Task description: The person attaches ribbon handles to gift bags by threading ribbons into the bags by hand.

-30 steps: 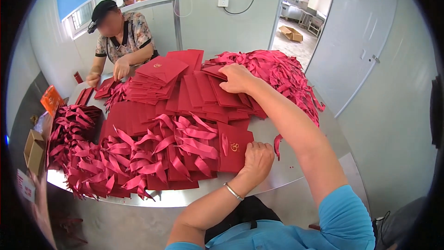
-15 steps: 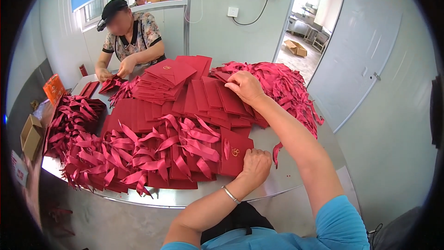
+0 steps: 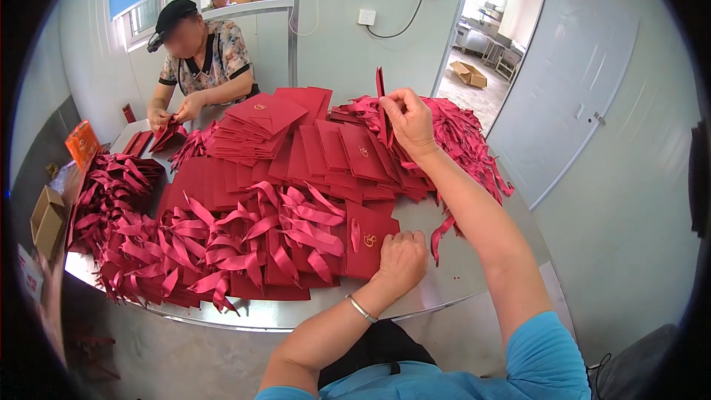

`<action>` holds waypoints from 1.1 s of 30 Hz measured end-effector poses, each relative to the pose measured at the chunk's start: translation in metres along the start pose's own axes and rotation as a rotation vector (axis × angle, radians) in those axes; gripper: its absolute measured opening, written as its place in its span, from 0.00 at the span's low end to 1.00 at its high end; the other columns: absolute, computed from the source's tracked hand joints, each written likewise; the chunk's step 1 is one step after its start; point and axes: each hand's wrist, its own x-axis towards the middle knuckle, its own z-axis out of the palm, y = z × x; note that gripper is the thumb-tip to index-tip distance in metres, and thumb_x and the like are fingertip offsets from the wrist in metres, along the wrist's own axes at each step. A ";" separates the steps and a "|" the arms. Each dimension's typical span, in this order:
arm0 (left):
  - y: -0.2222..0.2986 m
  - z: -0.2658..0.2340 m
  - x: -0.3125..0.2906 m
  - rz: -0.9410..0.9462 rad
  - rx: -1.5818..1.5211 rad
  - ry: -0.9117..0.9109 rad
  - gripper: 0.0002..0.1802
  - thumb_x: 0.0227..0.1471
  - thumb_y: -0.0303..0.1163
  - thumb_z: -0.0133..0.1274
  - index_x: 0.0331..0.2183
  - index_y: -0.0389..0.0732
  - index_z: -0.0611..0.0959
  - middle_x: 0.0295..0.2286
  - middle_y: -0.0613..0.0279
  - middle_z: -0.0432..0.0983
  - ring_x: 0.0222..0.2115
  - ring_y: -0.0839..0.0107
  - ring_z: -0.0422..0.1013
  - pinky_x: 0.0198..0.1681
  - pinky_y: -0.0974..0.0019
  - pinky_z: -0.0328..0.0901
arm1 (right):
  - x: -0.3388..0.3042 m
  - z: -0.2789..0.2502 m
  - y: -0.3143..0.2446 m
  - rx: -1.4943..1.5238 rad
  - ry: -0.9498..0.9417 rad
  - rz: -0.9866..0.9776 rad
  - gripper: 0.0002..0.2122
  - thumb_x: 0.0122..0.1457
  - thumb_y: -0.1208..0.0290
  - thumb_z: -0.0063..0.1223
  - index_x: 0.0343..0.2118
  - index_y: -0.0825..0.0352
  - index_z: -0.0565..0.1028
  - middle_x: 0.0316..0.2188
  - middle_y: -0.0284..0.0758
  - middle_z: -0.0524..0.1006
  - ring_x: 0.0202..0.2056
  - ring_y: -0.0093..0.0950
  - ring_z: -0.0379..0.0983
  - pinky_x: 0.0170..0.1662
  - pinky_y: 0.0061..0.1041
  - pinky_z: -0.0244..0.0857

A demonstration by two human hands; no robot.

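My right hand (image 3: 412,124) is raised over the far side of the pile, its fingers pinching a flat dark red gift bag (image 3: 382,95) that stands upright, edge-on. Close to the table's near edge, my left hand (image 3: 404,261) is closed at the right edge of another red gift bag (image 3: 368,239), which lies flat with a gold emblem and a short ribbon on its face. Its fingertips are hidden beneath the knuckles. Between and left of my hands spread stacked red gift bags (image 3: 318,155), and nearer ones with pink-red ribbon handles (image 3: 229,237).
A heap of pink-red ribbons (image 3: 466,133) covers the table's (image 3: 481,252) far right. Across the table, a co-worker (image 3: 204,67) handles red pieces with both hands. At left are an orange packet (image 3: 83,142) and an open cardboard box (image 3: 48,221). A doorway (image 3: 489,37) opens behind.
My right hand has lifted a red gift bag up from the stack and now holds it upright. My left hand stays at the lower bag. The view has shifted slightly.
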 end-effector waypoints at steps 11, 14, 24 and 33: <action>0.000 -0.014 0.018 -0.459 -1.551 0.279 0.31 0.65 0.42 0.39 0.58 0.30 0.53 0.54 0.39 0.60 0.55 0.51 0.62 0.54 0.55 0.64 | -0.055 -0.027 -0.025 0.459 0.152 0.206 0.07 0.60 0.70 0.57 0.34 0.67 0.72 0.24 0.23 0.70 0.25 0.12 0.62 0.28 0.13 0.58; -0.004 -0.022 0.023 -0.477 -1.974 0.432 0.24 0.64 0.42 0.40 0.51 0.31 0.63 0.49 0.44 0.67 0.50 0.55 0.67 0.54 0.51 0.65 | -0.080 -0.045 -0.032 0.503 0.141 0.230 0.05 0.62 0.72 0.54 0.36 0.67 0.71 0.27 0.24 0.71 0.27 0.11 0.64 0.30 0.11 0.59; -0.007 -0.027 0.024 -0.608 -2.135 0.327 0.06 0.62 0.31 0.45 0.33 0.39 0.70 0.36 0.55 0.76 0.36 0.67 0.75 0.45 0.54 0.72 | -0.116 -0.070 -0.044 0.601 0.200 0.394 0.07 0.62 0.69 0.54 0.35 0.68 0.70 0.26 0.25 0.72 0.26 0.11 0.63 0.29 0.11 0.58; -0.014 -0.020 0.020 -0.551 -2.167 0.334 0.05 0.62 0.30 0.45 0.32 0.41 0.70 0.36 0.54 0.77 0.36 0.66 0.76 0.41 0.57 0.73 | -0.117 -0.071 -0.036 0.634 0.181 0.510 0.09 0.65 0.66 0.48 0.37 0.68 0.72 0.28 0.25 0.74 0.28 0.11 0.65 0.31 0.13 0.61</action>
